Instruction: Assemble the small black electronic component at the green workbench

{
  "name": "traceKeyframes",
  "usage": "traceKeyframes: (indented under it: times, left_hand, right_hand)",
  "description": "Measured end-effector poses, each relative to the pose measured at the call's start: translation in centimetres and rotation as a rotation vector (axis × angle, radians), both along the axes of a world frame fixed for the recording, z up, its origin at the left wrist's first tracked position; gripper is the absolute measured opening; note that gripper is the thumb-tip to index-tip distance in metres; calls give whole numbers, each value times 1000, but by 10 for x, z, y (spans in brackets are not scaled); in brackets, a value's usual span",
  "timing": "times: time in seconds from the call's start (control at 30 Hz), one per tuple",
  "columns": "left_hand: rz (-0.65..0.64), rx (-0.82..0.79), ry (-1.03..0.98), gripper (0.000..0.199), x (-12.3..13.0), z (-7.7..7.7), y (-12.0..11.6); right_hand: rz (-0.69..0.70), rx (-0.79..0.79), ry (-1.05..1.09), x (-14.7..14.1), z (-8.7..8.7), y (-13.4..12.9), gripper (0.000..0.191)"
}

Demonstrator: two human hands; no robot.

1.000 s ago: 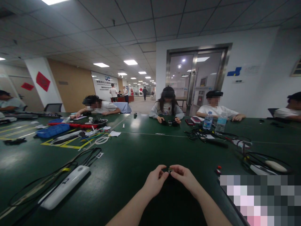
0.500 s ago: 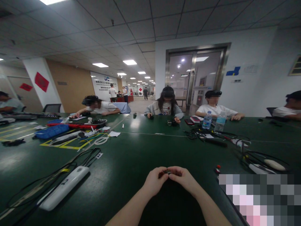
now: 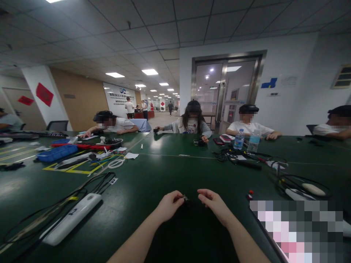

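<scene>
Low over the green table (image 3: 142,175), my left hand (image 3: 170,205) pinches a small dark object (image 3: 186,199) between thumb and fingertips. Its shape is hard to make out against the dark tabletop. My right hand (image 3: 215,206) is a short way to the right, apart from the object, with thumb and fingers slightly separated and nothing visible between them.
A white power strip (image 3: 72,219) with black cables lies at the left. Behind it are a blue tray (image 3: 57,153) and coiled wires. Two bottles (image 3: 238,140) and more cables stand at the right back. Several people sit around the table.
My hands have moved apart; the right one has let go of the small object, which stays in my left. Across the table, a person's hand has reached a small dark item.
</scene>
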State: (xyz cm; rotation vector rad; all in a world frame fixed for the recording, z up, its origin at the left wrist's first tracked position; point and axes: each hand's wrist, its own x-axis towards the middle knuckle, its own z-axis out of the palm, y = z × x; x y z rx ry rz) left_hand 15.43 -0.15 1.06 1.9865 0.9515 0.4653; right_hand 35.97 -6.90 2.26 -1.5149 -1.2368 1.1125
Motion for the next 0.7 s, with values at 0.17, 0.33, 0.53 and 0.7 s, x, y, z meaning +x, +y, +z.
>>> traceKeyframes:
  times: [0.17, 0.33, 0.53, 0.7]
  left_hand:
    - [65, 29, 58, 31, -46, 3, 24]
    - [253, 61, 106, 37, -117, 8, 44]
    - [576, 141, 205, 43, -195, 2, 55]
    - [747, 190, 157, 42, -215, -5, 47]
  right_hand:
    - [1, 1, 63, 6, -9, 4, 40]
    - [9, -18, 84, 6, -8, 3, 41]
    - [15, -24, 67, 5, -7, 3, 41]
    - [-4, -37, 60, 7, -12, 5, 42]
